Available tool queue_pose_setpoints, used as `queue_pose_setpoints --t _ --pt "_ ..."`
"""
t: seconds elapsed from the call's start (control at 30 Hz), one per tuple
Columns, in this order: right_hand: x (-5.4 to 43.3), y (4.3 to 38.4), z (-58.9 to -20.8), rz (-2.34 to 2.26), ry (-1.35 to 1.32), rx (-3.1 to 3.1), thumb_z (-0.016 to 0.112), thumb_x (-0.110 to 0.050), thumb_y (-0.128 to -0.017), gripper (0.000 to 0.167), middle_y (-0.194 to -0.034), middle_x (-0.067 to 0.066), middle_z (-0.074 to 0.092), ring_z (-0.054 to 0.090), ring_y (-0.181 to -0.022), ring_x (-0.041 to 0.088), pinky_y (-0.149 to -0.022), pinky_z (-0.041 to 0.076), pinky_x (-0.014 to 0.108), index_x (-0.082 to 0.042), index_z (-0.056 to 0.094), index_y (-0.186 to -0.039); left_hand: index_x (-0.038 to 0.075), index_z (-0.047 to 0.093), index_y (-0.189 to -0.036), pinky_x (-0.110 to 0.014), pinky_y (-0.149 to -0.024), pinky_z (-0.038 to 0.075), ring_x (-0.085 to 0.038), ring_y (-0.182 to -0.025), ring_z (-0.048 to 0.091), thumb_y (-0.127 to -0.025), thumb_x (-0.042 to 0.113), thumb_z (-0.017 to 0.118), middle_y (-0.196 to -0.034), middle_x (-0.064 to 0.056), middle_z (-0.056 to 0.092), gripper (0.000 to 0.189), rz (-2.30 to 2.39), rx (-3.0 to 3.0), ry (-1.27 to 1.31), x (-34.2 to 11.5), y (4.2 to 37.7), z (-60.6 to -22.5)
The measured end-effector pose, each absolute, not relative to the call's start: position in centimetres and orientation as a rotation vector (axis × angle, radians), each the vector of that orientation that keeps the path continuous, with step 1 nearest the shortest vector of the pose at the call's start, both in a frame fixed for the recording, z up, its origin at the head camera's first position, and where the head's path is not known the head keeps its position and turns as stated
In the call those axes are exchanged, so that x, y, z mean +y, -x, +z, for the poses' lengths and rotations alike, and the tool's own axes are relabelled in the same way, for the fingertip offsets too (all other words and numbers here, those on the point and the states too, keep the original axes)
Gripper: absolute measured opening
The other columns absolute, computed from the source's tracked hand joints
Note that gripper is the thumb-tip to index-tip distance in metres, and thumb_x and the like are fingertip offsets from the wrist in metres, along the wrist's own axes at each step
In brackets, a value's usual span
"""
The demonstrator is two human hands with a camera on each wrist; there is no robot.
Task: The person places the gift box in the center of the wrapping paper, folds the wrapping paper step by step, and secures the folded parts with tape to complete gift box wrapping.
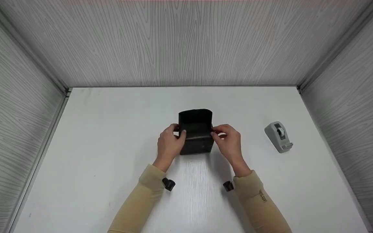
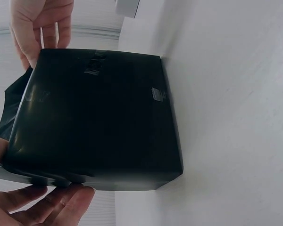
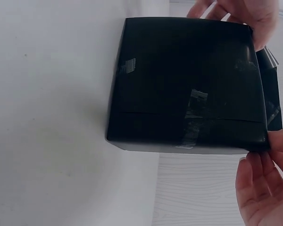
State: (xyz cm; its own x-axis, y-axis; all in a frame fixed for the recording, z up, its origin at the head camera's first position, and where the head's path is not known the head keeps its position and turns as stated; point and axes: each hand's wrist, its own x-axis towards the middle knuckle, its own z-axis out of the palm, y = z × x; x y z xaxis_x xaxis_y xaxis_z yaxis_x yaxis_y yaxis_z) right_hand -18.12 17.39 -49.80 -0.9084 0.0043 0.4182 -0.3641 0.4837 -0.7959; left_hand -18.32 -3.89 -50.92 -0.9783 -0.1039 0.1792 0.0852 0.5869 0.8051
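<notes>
A black box-shaped package (image 1: 196, 146), with a raised flap (image 1: 195, 115) at its far side, stands on the white table between the hands. Its wrapping looks like smooth, glossy paper. Strips of clear tape (image 3: 196, 101) lie across its near face. My left hand (image 1: 169, 144) holds the left side, thumb over the top edge and fingers along the side (image 2: 61, 202). At the upper right corner, my right hand (image 1: 230, 142) pinches the wrapping between thumb and fingers. What lies inside the package cannot be made out.
To the right on the table (image 1: 92, 155) stands a grey tape dispenser (image 1: 278, 136) with a roll in it. Grey wood-grain panels (image 1: 183, 45) enclose the table at the back and both sides. A small black device (image 1: 168, 183) sits at each wrist.
</notes>
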Motion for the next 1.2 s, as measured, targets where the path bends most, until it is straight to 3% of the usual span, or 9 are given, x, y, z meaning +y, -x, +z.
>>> queue_pose_setpoints --t 0.27,0.37,0.77,0.97,1.2 --pt "17.5 18.2 -50.5 1.228 -0.474 -2.394 0.069 0.002 -0.088 0.010 -0.107 0.010 0.068 0.065 -0.098 0.023 -0.079 0.054 0.039 0.001 0.075 -0.097 0.006 0.068 -0.115 -0.038 -0.074 0.054 -0.020 -0.086 0.069 -0.092 0.029 0.064 -0.106 -0.007 0.070 0.033 -1.326 -2.614 -0.022 -3.9 18.4 -51.0" --pt "17.5 18.2 -50.7 1.173 -0.514 -2.424 0.068 -0.003 -0.092 0.012 -0.113 0.010 0.067 0.063 -0.105 0.022 -0.088 0.050 0.034 0.000 0.075 -0.101 0.006 0.068 -0.115 -0.038 -0.075 0.054 -0.020 -0.086 0.069 -0.092 0.029 0.064 -0.107 -0.007 0.069 0.033 -1.323 -2.616 -0.022 -3.9 18.4 -51.0" --pt "17.9 18.3 -51.3 0.893 -0.810 -2.443 0.068 -0.027 -0.094 0.036 -0.126 0.010 0.063 0.053 -0.124 0.024 -0.104 0.040 0.037 0.001 0.069 -0.118 0.007 0.068 -0.115 -0.036 -0.074 0.054 -0.019 -0.086 0.069 -0.092 0.028 0.064 -0.107 -0.006 0.069 0.032 -1.325 -2.633 -0.026 -3.9 18.5 -51.0" --pt "17.6 19.1 -51.0 0.773 -0.875 -2.536 0.064 -0.038 -0.096 0.044 -0.131 0.006 0.061 0.049 -0.127 0.024 -0.105 0.037 0.043 -0.004 0.068 -0.124 0.006 0.067 -0.114 -0.037 -0.077 0.053 -0.021 -0.087 0.069 -0.091 0.028 0.065 -0.106 -0.007 0.069 0.032 -1.311 -2.629 -0.028 -3.9 18.5 -50.9" --pt "16.9 19.8 -50.2 0.654 -0.897 -2.646 0.059 -0.048 -0.096 0.051 -0.136 0.002 0.058 0.044 -0.125 0.025 -0.097 0.036 0.047 -0.010 0.065 -0.130 0.006 0.067 -0.114 -0.037 -0.076 0.054 -0.019 -0.086 0.069 -0.091 0.028 0.065 -0.107 -0.007 0.069 0.032 -1.317 -2.636 -0.022 -4.0 18.5 -50.8"
